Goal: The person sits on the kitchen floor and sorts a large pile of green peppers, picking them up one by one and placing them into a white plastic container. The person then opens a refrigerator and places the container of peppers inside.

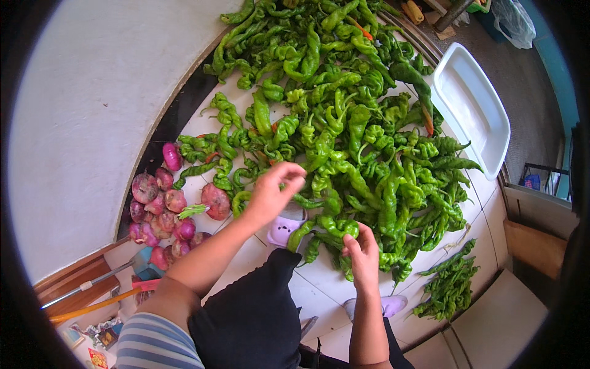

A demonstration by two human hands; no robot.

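Observation:
A large heap of twisted green peppers (322, 138) covers the tiled floor, with a few orange-red ones among them. My left hand (279, 187) is raised over the heap's near left part, its thumb and fingers curled towards each other, and no pepper shows clearly between them. Just below its fingertips lies a blurred green pepper. My right hand (362, 251) holds a curled green pepper (339, 226) between thumb and fingers at the near edge of the heap. More peppers lie beneath this hand and to its right.
Red onions (175, 200) lie in a cluster at the left. A white plastic basin (472, 106) stands at the upper right. A smaller pile of green peppers (449, 286) is at the lower right. Purple clogs (282, 230) are on my feet. A white wall (106, 106) bounds the left side.

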